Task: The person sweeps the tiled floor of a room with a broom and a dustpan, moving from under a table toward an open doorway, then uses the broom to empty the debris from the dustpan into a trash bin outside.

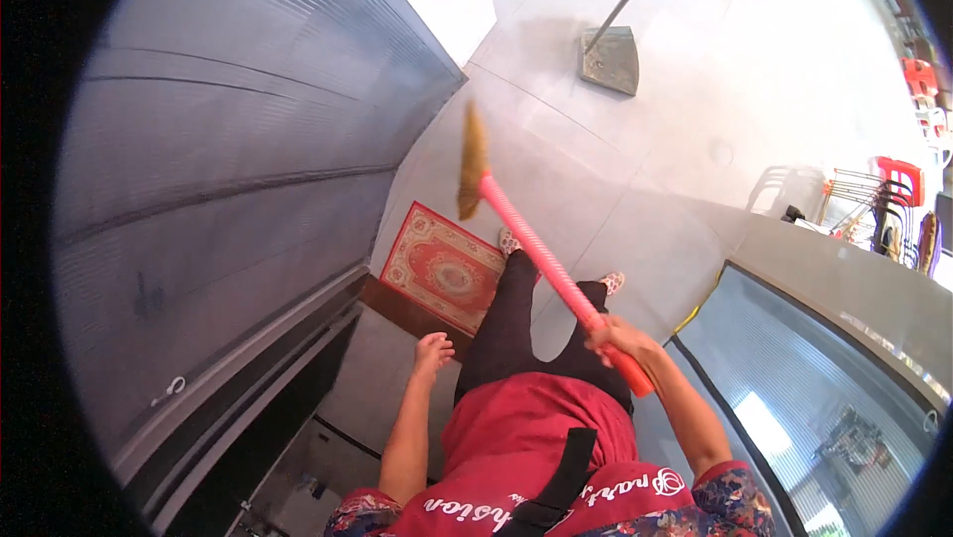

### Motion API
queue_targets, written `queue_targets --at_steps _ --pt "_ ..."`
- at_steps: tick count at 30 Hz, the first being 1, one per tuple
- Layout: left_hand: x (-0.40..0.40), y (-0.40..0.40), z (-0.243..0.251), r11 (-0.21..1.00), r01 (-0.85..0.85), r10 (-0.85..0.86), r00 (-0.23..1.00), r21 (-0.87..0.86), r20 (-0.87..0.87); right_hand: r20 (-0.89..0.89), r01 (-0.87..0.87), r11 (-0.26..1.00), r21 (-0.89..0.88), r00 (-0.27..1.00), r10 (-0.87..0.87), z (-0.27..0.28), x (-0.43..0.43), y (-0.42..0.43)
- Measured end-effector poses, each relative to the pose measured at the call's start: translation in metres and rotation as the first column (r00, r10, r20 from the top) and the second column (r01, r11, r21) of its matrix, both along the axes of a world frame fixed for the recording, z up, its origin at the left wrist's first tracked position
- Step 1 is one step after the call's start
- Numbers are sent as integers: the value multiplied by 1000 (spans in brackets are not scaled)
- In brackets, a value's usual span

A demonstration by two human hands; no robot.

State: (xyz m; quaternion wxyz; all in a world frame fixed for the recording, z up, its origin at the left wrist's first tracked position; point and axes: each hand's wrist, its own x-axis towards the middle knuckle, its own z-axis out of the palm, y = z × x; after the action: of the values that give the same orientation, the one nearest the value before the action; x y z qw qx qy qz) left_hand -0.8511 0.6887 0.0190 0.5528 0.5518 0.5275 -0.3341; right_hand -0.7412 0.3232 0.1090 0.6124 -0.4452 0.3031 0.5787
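My right hand (624, 341) is closed around the lower end of the pink and red handle of a broom (540, 258). The broom's yellowish-brown bristle head points away from me, left of the handle's far end, over the grey tiled floor. My left hand (434, 352) holds nothing, its fingers loosely curled and partly apart, beside my left thigh. Beyond the broom, a grey dustpan (612, 64) with a long, red-tipped handle stands on the floor.
A red patterned mat (447, 267) lies at the threshold by my feet. A grey corrugated door panel (246, 127) stands at the left, a glass door panel (811, 381) at the right. Red chairs (901, 176) and a wire rack stand farther right.
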Motion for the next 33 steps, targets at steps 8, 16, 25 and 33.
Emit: queue_targets --at_steps 8,16,25,33 --pt "30 66 -4 1000 -23 23 1000 5 -14 -2 -236 956 176 971 240 -104 120 147" --pt "72 59 -1 999 51 -51 998 -12 -20 56 219 975 31 974 -220 -63 124 11" --pt "190 -14 2 983 185 -183 977 -4 107 170 498 834 -238 867 -469 -24 85 -179" --pt "274 -121 -5 924 382 -369 910 -35 187 114 399 774 -491 911 -397 -17 57 -236"
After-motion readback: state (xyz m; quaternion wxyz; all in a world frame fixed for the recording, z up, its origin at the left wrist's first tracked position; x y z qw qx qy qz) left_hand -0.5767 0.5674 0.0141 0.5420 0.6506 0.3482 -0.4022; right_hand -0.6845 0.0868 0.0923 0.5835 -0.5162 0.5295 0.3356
